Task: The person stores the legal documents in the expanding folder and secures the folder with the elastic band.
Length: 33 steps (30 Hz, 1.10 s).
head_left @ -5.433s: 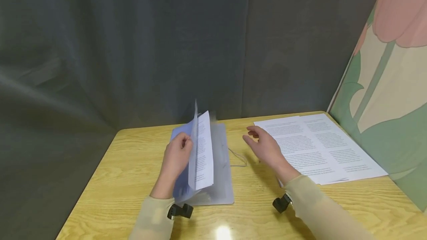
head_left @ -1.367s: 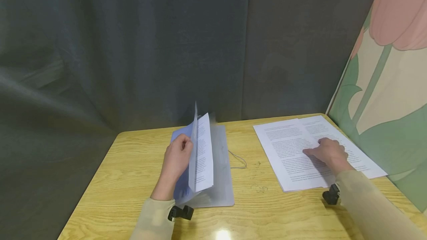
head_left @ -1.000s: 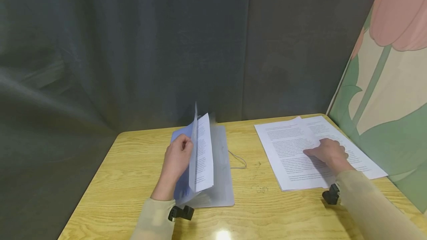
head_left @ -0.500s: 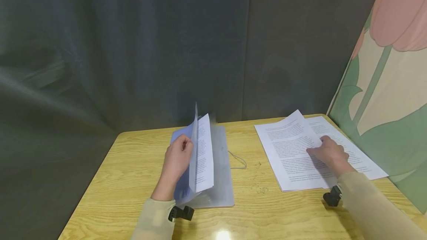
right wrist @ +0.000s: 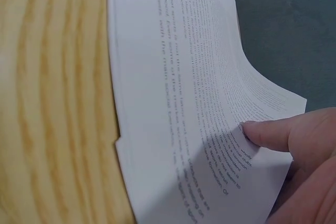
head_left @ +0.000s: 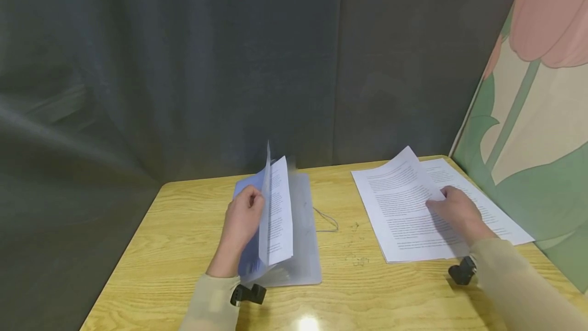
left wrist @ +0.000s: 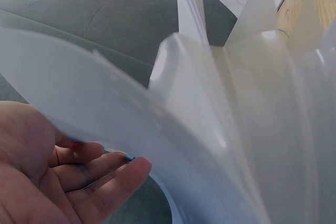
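Note:
A translucent expanding file folder [head_left: 309, 229] stands fanned out on the table, with printed pages [head_left: 279, 213] upright in it. My left hand [head_left: 243, 216] grips its raised plastic flap [left wrist: 105, 93] at the left; in the left wrist view part of that hand is hidden by the flap. At the right, my right hand [head_left: 455, 213] pinches the right edge of a printed sheet [head_left: 399, 213], thumb on top. The far corner of this sheet curls up off the table. Beneath it and to its right lies more printed paper [head_left: 498, 218].
The wooden table [head_left: 184, 249] carries everything. A thin elastic cord loop [head_left: 328, 221] sticks out from the folder's right side. Behind the table hangs a dark curtain [head_left: 257, 65], and a flower-patterned wall [head_left: 542, 132] stands close on the right.
My right hand has moved from beside the folder to the papers at the right and taken hold of a sheet, whose far corner has risen. The left hand stays on the flap.

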Each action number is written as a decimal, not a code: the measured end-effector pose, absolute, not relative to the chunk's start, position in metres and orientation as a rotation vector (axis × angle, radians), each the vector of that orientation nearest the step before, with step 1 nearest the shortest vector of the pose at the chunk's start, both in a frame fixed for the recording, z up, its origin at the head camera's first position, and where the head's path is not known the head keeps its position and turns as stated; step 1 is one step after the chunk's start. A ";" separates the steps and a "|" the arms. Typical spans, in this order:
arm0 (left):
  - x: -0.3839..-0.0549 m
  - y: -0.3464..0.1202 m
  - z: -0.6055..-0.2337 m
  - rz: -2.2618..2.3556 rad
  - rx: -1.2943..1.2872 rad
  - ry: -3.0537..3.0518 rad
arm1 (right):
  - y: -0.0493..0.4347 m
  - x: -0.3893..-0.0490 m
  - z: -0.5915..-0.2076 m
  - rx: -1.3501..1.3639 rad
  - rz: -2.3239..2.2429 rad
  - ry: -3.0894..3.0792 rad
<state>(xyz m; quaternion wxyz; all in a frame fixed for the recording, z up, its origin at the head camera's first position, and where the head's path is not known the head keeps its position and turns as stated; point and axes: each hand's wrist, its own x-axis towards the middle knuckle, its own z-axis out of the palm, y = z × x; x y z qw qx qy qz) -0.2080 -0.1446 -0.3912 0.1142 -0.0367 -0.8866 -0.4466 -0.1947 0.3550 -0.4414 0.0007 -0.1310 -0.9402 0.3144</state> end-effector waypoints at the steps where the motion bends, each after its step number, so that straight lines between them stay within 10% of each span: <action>1: -0.208 -0.145 -0.391 -1.308 -0.108 -2.598 | 0.355 -0.194 -0.441 -0.406 0.998 -2.948; 33: -0.208 -0.151 -0.388 -1.320 -0.106 -2.602 | 0.356 -0.189 -0.430 -0.189 1.194 -2.949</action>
